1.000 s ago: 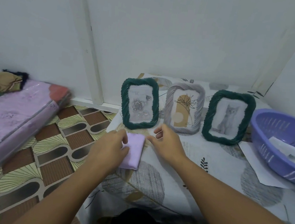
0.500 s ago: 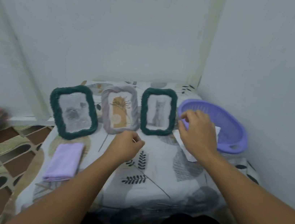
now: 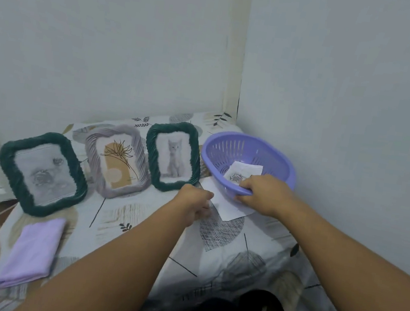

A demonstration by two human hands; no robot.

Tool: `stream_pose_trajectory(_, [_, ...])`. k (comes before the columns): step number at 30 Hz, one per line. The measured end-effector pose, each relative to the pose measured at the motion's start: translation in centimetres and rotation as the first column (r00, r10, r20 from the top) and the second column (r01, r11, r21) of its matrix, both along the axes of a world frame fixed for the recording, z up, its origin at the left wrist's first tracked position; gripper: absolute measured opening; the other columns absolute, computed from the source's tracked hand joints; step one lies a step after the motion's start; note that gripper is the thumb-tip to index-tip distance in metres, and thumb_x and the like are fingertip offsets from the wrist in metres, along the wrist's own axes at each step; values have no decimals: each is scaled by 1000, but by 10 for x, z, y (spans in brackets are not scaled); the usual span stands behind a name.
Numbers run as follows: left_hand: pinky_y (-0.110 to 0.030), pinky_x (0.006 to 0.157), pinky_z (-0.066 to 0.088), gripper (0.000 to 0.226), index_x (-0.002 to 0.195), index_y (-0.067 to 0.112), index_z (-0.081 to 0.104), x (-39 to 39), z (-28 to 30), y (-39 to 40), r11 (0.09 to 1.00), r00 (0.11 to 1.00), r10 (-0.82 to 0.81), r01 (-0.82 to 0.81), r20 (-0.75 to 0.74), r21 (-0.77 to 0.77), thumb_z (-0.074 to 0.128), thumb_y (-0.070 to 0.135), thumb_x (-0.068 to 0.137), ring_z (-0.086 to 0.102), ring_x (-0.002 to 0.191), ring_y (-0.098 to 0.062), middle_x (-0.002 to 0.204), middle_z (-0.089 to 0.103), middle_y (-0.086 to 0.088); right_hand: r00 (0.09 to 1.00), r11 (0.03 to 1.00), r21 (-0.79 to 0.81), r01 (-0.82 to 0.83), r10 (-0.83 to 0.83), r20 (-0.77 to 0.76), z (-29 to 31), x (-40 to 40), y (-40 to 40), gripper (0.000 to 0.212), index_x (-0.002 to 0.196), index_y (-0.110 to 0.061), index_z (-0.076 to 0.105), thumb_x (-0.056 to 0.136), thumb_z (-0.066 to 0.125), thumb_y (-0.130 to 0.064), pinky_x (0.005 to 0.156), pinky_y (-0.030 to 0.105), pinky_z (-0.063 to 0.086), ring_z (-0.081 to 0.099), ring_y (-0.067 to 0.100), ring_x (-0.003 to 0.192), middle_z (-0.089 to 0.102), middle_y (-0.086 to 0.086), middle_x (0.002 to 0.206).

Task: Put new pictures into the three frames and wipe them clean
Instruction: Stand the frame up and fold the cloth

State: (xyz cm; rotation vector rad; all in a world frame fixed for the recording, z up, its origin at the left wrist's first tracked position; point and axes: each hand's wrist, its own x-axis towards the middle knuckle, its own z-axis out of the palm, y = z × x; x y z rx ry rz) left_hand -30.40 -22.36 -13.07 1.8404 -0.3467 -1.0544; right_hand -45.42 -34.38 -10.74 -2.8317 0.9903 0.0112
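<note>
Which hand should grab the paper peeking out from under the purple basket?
Probably the left hand. It sits right at the white paper's near edge and holds nothing. The right hand already grips the purple basket's rim, so it could lift the basket clear.

The right hand [image 3: 263, 195] is at the near rim of the basket [image 3: 284, 166], which holds a picture [image 3: 242, 172]. A paper [image 3: 228, 207] lies on the desk [image 3: 238, 249] between the hands. Left of the left hand [image 3: 193, 203] stand three frames [image 3: 116, 158] in a row; the cloth [image 3: 31, 252] lies nearer, far left.
</note>
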Motion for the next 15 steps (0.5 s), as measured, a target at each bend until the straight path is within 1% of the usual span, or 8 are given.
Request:
stream_pose_trajectory(2, [-19,37,45,22,116,-4,56,-2,-5,-8,1000,1000,7,-7,8,3,63,8,98,61,81,-34,95,58,-20,1000,1000,-22,-10,10,7,-1,0,0,26,89,-22,65,95,55,-46,72,35,50,61,24,88,67,-3,90])
stream_pose_trajectory(4, [-20,37,44,31,124,-7,54,-4,-7,-15,1000,1000,18,-18,9,-1,63,5,97,60,80,-34,105,61,-25,1000,999,-45,-22,22,13,-1,0,0,25,90,-22,66,96,55,-44,70,34,48,62,24,86,67,-2,89])
stream_pose_trajectory(6, [-22,37,44,29,124,-5,53,-6,-7,-21,999,999,34,-34,9,15,62,5,98,62,81,-34,115,63,-27,999,998,-61,-25,27,21,-3,0,-1,25,89,-22,66,96,55,-44,67,33,46,62,24,85,68,-2,88])
stream_pose_trajectory(7, [-23,37,44,25,120,-4,54,-6,-7,-22,998,999,53,-53,-2,19,61,4,98,63,79,-33,113,63,-25,999,998,-60,-25,27,28,-4,1,-1,25,86,-23,65,96,55,-43,66,32,44,62,24,84,68,-2,87])
stream_pose_trajectory(9, [-21,34,43,19,117,1,54,-6,-6,-25,995,994,97,-96,-56,17,59,3,99,63,69,-26,100,63,-19,999,999,-50,-18,20,45,-6,2,-2,26,76,-25,60,95,56,-43,64,31,40,61,24,83,69,-1,87])
stream_pose_trajectory(12, [-14,32,39,23,122,8,57,-8,-10,-27,990,980,141,-135,-140,52,57,6,99,62,63,-17,99,68,-11,998,999,-47,-11,14,58,-8,2,-3,25,73,-26,59,94,57,-41,64,31,39,62,25,83,69,-2,85])
stream_pose_trajectory(13, [-13,32,38,20,119,9,59,-8,-12,-28,987,975,153,-144,-158,66,57,7,99,60,61,-14,95,68,-8,998,999,-44,-11,14,61,-8,2,-2,26,71,-26,57,94,57,-40,63,31,39,62,25,83,68,-2,84])
stream_pose_trajectory(15, [-12,34,38,7,105,9,62,-8,-14,-32,984,970,174,-164,-171,74,58,8,99,54,57,-12,82,64,-4,997,999,-46,-15,18,68,-8,2,-2,30,67,-26,53,94,57,-38,60,31,37,62,25,81,67,-1,81])
